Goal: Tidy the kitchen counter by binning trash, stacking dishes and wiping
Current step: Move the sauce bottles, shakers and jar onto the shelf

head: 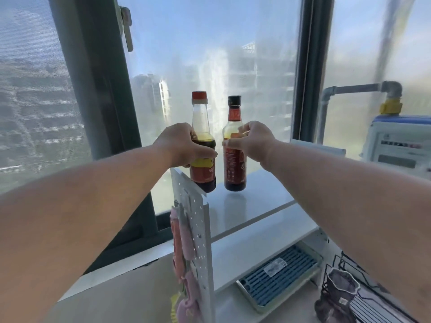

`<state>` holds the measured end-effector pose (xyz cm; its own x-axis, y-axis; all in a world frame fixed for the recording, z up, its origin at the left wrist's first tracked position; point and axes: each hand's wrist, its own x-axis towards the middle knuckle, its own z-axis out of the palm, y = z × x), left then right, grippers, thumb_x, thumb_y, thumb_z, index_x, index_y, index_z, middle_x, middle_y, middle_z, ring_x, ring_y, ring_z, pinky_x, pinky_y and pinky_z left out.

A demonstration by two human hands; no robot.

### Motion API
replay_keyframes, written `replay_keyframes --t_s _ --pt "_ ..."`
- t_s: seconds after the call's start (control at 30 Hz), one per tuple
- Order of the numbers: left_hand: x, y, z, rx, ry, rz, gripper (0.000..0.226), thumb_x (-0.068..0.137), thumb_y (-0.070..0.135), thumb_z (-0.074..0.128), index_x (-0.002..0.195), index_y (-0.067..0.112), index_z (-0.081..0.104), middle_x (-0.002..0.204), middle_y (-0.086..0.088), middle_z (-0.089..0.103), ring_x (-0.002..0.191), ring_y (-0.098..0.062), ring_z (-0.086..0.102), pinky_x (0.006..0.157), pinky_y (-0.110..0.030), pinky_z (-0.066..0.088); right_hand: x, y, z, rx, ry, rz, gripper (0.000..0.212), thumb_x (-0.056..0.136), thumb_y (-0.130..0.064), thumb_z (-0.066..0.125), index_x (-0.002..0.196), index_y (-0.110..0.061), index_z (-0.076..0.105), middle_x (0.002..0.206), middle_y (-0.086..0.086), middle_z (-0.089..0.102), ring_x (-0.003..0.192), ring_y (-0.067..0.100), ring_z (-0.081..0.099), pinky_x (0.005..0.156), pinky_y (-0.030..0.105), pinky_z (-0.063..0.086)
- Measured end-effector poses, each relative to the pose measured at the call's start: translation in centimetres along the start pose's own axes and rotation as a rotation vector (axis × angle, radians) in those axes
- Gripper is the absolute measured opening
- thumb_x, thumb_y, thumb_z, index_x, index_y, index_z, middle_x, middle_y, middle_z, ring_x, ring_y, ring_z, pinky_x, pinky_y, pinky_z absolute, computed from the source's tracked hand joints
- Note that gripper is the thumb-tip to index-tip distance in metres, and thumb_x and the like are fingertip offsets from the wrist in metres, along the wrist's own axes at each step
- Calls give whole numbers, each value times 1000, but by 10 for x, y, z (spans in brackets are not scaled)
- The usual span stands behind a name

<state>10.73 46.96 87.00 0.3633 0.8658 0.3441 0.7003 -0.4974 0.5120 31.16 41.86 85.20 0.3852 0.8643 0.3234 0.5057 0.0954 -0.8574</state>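
Note:
Two sauce bottles stand upright side by side on the top of a white shelf rack [261, 197] in front of the window. My left hand [182, 145] grips the left bottle [202, 169], which has a red cap, a yellow and red label and dark liquid. My right hand [253, 141] holds the right bottle [233, 169], black-capped with a red label, fingers and thumb pinching its shoulder. Both bottle bases sit at the shelf's far left end, near its edge.
A perforated white side panel [193, 229] of the rack carries pink hanging items. Under the shelf lies a blue slatted tray [279, 273]. A black wire rack with a dark cloth [338, 294] stands at lower right. A gas meter [401, 141] and pipes stand at right.

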Motion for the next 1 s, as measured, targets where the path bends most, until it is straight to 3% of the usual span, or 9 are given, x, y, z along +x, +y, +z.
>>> replay_keyframes --t_s 0.2,0.57,0.73,0.8,0.9,1.0 --pt "7 -16 6 45 10 -47 64 72 65 88 109 19 65 99 -4 73 93 -24 70 87 -46 65 9 11 4 3 -1 41 71 77 -32 95 134 -13 56 124 6 65 114 26 65 101 43 57" --pt "4 -24 25 1 -48 -136 75 61 68 89 113 20 64 105 -3 72 95 -22 70 80 -41 65 8 23 4 -8 -3 41 77 80 -38 94 141 -13 55 130 5 65 119 26 64 102 41 56" --pt "2 -20 31 -19 -64 -149 76 74 64 89 127 18 59 113 -3 70 99 -21 67 87 -42 64 5 28 5 4 -29 29 80 86 -41 88 150 -16 48 135 5 62 119 24 59 94 37 51" --pt "-2 -16 31 -46 -41 -143 85 76 65 88 138 16 56 123 -5 69 109 -25 67 94 -43 62 3 28 4 -9 -38 51 80 86 -46 86 150 -15 50 135 5 63 124 26 60 101 41 53" --pt "-14 -9 21 -176 36 -125 100 82 65 82 158 12 45 152 -8 59 134 -29 59 103 -39 53 -6 29 1 28 0 95 89 90 -54 80 159 -14 40 149 10 58 133 32 58 112 50 51" --pt "-64 -9 19 -276 264 -46 77 93 59 74 151 14 52 155 -3 57 141 -21 53 102 -32 42 -55 38 2 112 98 88 74 99 -47 71 158 -15 40 148 11 59 131 28 58 102 36 51"
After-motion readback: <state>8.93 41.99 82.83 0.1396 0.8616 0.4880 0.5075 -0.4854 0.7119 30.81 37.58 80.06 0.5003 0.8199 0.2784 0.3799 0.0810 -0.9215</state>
